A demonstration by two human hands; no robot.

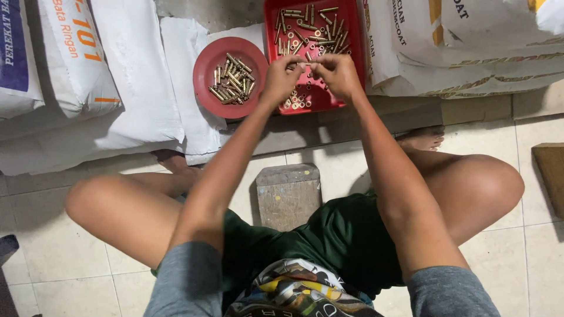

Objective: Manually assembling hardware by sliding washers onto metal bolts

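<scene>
Both my hands meet over a red rectangular tray (352,35) that holds several brass bolts and small rings. My left hand (282,76) and my right hand (338,73) pinch the two ends of one small brass bolt (308,64) between their fingertips. To the left of the tray sits a round red plate (205,64) with a pile of brass bolts (233,79) on it. The tray and plate rest on white sacks.
Large white printed sacks (76,64) lie at the left and at the right (470,47). A worn wooden block (288,196) stands on the tiled floor between my bare knees. A second wooden piece (552,176) lies at the right edge.
</scene>
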